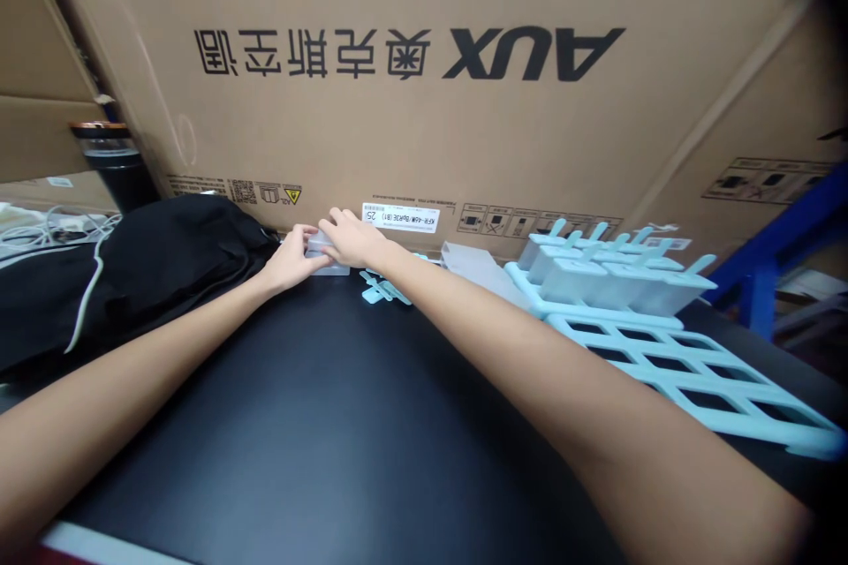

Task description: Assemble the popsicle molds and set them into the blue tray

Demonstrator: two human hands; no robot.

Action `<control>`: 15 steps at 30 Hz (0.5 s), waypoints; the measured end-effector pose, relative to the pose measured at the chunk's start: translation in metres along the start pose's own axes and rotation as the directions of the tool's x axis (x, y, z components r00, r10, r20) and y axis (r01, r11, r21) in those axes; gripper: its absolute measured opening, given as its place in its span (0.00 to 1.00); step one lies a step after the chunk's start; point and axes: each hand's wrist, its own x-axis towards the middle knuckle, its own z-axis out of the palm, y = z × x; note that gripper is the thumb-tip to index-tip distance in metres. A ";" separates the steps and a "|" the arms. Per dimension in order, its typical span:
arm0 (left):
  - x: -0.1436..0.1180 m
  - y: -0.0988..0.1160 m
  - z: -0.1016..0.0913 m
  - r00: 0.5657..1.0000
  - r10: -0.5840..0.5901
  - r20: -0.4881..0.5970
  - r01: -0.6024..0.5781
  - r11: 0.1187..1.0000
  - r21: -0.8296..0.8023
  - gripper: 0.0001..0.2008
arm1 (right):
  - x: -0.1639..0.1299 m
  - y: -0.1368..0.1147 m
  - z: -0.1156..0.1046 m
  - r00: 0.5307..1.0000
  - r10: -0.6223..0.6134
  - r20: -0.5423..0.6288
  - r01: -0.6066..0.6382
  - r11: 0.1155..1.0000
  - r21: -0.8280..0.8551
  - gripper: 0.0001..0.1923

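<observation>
Both of a person's bare arms reach across a black table (318, 424) toward the centre of the frame, where the two hands meet on a small translucent plastic piece (329, 261) that sits on the table's far edge, right at the foot of a large cardboard box (424, 106) printed with upside-down "AUX" lettering. The left hand (291, 258) curls around the piece's left side, fingers bent and close together against it; the right hand (351, 238) lies over its top and right side, fingers pressed together and arched down onto it. Whether either hand actually lifts the piece cannot be told.

Just right of the hands, a few loose pale-blue sticks (384, 290) lie flat on the table. Further right, a clear plastic cup (473, 265) lies beside a pale-blue mould rack (689, 371) with open rectangular slots; several filled moulds (609, 278) with blue handles stand in its far rows. At left of the frame, a black garment (152, 274) with a white cord is heaped on the table, and a dark tumbler (116, 163) stands behind it. A blue metal frame (788, 238) shows at the right edge.
</observation>
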 end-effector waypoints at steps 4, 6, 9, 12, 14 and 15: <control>0.001 -0.003 0.001 0.999 0.037 0.008 -0.038 0.999 0.014 0.35 | -0.003 -0.002 -0.002 1.000 0.029 -0.005 -0.029 1.000 -0.002 0.21; 0.001 -0.004 0.000 0.999 0.053 0.012 -0.053 0.998 0.021 0.34 | -0.004 -0.002 -0.006 0.999 0.052 0.009 -0.052 0.999 0.002 0.22; 0.001 -0.005 0.000 0.998 0.054 0.020 -0.054 0.998 0.035 0.33 | -0.015 0.000 -0.024 0.998 0.065 0.012 -0.065 0.998 0.010 0.23; 0.003 -0.007 0.000 0.999 0.042 0.022 -0.043 0.998 0.045 0.34 | -0.048 0.007 -0.055 0.995 0.034 -0.094 -0.034 0.999 0.006 0.24; 0.004 -0.009 0.000 0.999 0.034 0.023 -0.035 0.998 0.046 0.33 | -0.085 0.016 -0.079 0.982 0.050 -0.184 -0.054 0.998 -0.017 0.25; 0.004 -0.010 0.001 0.999 0.028 0.023 -0.030 0.998 0.048 0.33 | -0.107 0.021 -0.090 0.973 0.085 -0.215 -0.094 0.995 -0.030 0.26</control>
